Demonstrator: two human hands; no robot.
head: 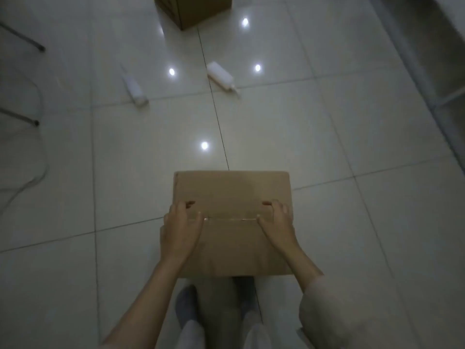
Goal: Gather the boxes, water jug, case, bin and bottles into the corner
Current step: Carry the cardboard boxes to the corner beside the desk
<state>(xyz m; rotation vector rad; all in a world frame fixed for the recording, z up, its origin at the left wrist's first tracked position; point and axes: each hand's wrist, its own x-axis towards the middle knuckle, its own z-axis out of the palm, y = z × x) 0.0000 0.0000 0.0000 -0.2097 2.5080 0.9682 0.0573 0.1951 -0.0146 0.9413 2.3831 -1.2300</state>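
Observation:
A brown cardboard box (231, 192) is in front of my legs, its taped top facing up. My left hand (182, 227) grips its left side and my right hand (278, 225) grips its right side, fingers curled over the top. Two white plastic bottles lie on their sides on the tiled floor further ahead: one at the left (134, 88), one at the right (221, 76). A second, larger cardboard box (193, 8) stands at the top edge of the view, partly cut off.
Dark chair or table legs (37, 46) and a loose cable (37, 147) are on the left. A white shelf or furniture frame (432, 84) runs along the right. My feet (186, 306) are below the box. Ceiling lights reflect off the glossy tiles.

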